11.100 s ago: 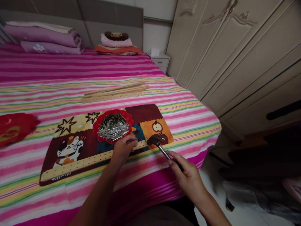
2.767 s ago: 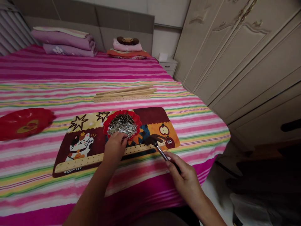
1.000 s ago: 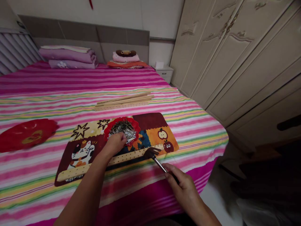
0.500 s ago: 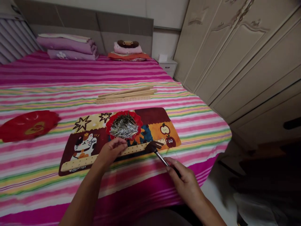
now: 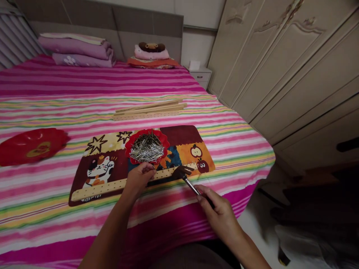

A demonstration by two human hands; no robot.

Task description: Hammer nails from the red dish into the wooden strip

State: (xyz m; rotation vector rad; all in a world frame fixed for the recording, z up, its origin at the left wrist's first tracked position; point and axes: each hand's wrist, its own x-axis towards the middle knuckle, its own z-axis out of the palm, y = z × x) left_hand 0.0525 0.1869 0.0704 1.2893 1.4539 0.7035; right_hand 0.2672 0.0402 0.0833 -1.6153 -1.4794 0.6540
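A pale wooden strip (image 5: 109, 186) dotted with small holes lies across a patterned mat (image 5: 179, 131) on the bed. Over the middle of the strip, the fingers of my left hand (image 5: 140, 177) are pinched together; whatever is between them is too small to make out. My right hand (image 5: 220, 209) grips the handle of a claw hammer (image 5: 190, 185), its dark head over the strip's right part. Small nails seem to stand in the strip between the left fingers and the hammer head. Just beyond my left hand, a red scalloped bowl (image 5: 127, 147) holds a heap of metal nails (image 5: 147, 147).
Several more wooden strips (image 5: 151, 111) lie farther back on the striped bedspread (image 5: 224, 149). A red tray (image 5: 33, 145) sits at the left. Folded bedding (image 5: 78, 50) is stacked by the headboard, and a wardrobe (image 5: 266, 67) stands along the right side.
My left hand has shifted slightly to the right along the strip. The hammer stays over nearly the same spot, and the camera view has tilted a little.
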